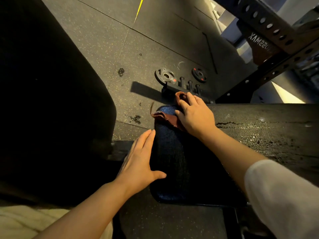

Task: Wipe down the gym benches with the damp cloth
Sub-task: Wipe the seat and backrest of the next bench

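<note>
The bench pad point(174, 157), dark and textured, was seen from above, running away from the camera. The left hand point(139, 159) was laid flat along the pad's left edge, its fingers point(148, 137) straight and close together, thumb spread onto the pad surface; nothing was gripped. The right hand point(195, 116) was pressed down on the reddish-brown cloth point(170, 119) at the far end of the pad. Its fingers point(185, 102) were bent over the cloth, and a fold of cloth was bunched up at the fingertips, so the cloth was judged held. Part of the cloth lay spread to the left of the hand, reaching the pad's far left corner. A white sleeve point(279, 195) covered the right forearm. On the speckled rubber floor point(120, 40) beyond the pad, 2 weight plates point(164, 75) lay near a perforated rack frame point(269, 26).
</note>
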Tool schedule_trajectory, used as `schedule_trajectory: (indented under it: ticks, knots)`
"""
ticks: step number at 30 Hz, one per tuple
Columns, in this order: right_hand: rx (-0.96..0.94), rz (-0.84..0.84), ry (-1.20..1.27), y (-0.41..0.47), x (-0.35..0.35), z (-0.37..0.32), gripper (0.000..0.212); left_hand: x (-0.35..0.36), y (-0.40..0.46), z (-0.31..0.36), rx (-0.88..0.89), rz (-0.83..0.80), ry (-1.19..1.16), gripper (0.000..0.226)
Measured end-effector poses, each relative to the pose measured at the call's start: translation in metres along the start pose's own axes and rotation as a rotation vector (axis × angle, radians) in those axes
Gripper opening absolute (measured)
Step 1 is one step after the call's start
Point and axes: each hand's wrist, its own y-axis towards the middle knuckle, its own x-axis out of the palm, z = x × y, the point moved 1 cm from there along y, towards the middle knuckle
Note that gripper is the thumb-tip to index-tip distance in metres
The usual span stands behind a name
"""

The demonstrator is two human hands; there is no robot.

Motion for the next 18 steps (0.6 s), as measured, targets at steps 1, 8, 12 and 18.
schedule_trajectory:
  ticks: [1,8,12,18]
  knots:
    - [0.048,0.002,0.010,-0.002,0.001,-0.006,0.064,0.000,0.002,0.000,-0.003,-0.003,0.005,0.125]
    - [-0.168,-0.015,0.093,-0.033,0.016,-0.074,0.070,0.004,0.001,-0.002,-0.093,0.049,0.052,0.127]
    - [-0.167,0.044,0.023,-0.027,0.009,-0.026,0.046,0.001,-0.003,0.000,-0.016,0.027,0.062,0.108]
    - [0.172,0.025,-0.051,-0.037,-0.001,-0.001,0.057,-0.001,0.002,0.004,0.002,-0.003,0.073,0.097]
